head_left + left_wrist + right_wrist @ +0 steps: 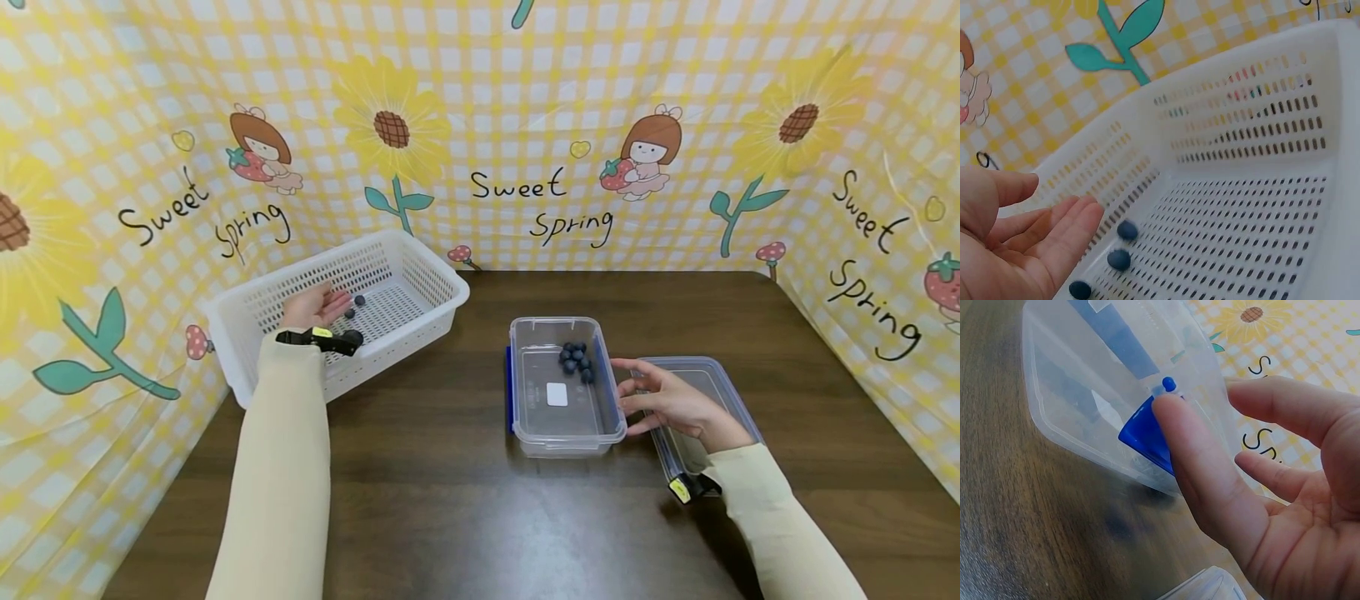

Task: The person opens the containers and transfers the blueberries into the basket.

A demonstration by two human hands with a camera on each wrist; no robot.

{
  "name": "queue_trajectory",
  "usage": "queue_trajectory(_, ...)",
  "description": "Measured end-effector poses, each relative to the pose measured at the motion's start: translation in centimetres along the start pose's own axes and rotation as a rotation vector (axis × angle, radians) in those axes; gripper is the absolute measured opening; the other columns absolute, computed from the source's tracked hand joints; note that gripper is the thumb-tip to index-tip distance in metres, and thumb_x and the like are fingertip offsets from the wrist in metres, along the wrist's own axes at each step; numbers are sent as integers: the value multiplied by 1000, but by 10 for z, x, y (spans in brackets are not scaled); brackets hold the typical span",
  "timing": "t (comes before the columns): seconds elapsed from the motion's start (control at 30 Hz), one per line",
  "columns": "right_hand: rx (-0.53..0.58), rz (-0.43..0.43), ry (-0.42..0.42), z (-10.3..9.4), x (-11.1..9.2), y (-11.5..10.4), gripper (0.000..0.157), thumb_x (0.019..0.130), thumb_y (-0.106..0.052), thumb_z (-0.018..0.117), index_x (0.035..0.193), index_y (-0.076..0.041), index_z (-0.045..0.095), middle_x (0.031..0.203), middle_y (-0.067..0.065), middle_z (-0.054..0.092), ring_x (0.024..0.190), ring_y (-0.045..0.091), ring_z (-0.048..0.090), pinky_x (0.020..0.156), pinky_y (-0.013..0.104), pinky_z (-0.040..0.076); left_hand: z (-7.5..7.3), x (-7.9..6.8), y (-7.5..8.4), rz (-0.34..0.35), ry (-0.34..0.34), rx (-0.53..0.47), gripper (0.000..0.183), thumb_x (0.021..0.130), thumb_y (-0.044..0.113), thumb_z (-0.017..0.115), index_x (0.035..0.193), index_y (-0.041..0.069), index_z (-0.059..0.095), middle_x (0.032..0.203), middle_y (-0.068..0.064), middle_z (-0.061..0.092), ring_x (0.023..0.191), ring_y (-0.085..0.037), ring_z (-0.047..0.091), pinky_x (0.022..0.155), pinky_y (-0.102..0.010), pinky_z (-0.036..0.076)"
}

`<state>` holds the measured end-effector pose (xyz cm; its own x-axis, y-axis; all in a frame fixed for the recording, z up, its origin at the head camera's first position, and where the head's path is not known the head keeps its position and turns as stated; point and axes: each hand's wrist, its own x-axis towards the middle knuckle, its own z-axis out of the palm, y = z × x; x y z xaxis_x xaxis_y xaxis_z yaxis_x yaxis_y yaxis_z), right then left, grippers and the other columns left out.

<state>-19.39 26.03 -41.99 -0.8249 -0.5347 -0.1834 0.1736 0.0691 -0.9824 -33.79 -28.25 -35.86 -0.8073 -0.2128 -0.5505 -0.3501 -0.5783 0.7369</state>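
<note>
My left hand (315, 306) reaches into a white slotted basket (405, 367), palm turned up and fingers loosely extended. Its fingertips are close to some blueberries on the basket floor; three show in the left wrist view, one blueberry (1119, 260) in the middle of them. My right hand (675, 404) is at the right wall of a clear plastic container (536, 425), fingers spread and relaxed. In the right wrist view its thumb overlaps a blue side latch (1145, 434). Several blueberries (577, 360) lie together in the container's far right part.
Partly under my right hand lies a clear lid-like piece (693, 375) with a bluish rim. The dark wooden table (420, 517) is bordered by a yellow checked cloth (480, 100) at the back and sides. The basket stands at the table's left edge.
</note>
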Motion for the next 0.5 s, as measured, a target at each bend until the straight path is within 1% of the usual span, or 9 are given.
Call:
queue_trajectory(0.07, 1, -1, 0, 0, 0, 0, 77, 95, 4, 60, 154, 4, 11, 108, 15, 53, 87, 21, 67, 72, 42, 62, 6, -3, -1, -4, -26, 7, 47, 106, 14, 46, 152, 13, 37, 118, -8, 60, 111, -16, 62, 101, -27, 48)
queue_trajectory(0.13, 1, -4, -4, 0, 0, 0, 77, 95, 4, 59, 154, 4, 11, 107, 15, 54, 88, 21, 67, 72, 42, 62, 13, -5, -2, 5, -58, 32, 46, 106, 14, 45, 151, 11, 38, 114, -8, 60, 118, -17, 59, 102, -27, 47)
queue_trajectory(0.17, 1, -5, -6, 0, 0, 0, 77, 95, 4, 59, 154, 5, 10, 107, 15, 54, 88, 21, 67, 72, 43, 62, 17, -7, -3, 9, -71, 45, 45, 106, 14, 45, 151, 11, 38, 116, -9, 61, 122, -16, 57, 102, -27, 47)
queue_trajectory(0.23, 0, -9, -9, -1, 0, 0, 76, 96, 4, 59, 154, 5, 10, 107, 15, 54, 89, 21, 67, 72, 43, 62, 26, -10, -5, 19, -113, 72, 47, 106, 14, 45, 152, 10, 37, 131, -10, 57, 130, -17, 51, 103, -28, 46)
queue_trajectory(0.33, -3, -9, -11, -1, 1, 1, 76, 96, 5, 58, 154, 5, 9, 107, 14, 54, 90, 21, 66, 73, 43, 62, 41, -13, -10, 26, -193, 117, 49, 107, 13, 43, 154, 9, 33, 152, -12, 42, 136, -20, 45, 105, -30, 45)
queue_trajectory(0.4, -4, -7, -8, -1, 1, 1, 76, 96, 5, 58, 154, 5, 9, 107, 14, 54, 90, 21, 66, 73, 43, 62, 52, -17, -14, 25, -253, 156, 50, 107, 12, 42, 155, 8, 31, 157, -13, 35, 138, -22, 43, 107, -32, 43)
queue_trajectory(0.5, -4, -5, -5, -1, 1, 1, 76, 96, 5, 58, 154, 5, 10, 107, 15, 54, 89, 21, 66, 72, 43, 62, 70, -22, -22, 19, -353, 231, 49, 107, 10, 41, 155, 4, 30, 158, -17, 32, 140, -26, 40, 110, -35, 41)
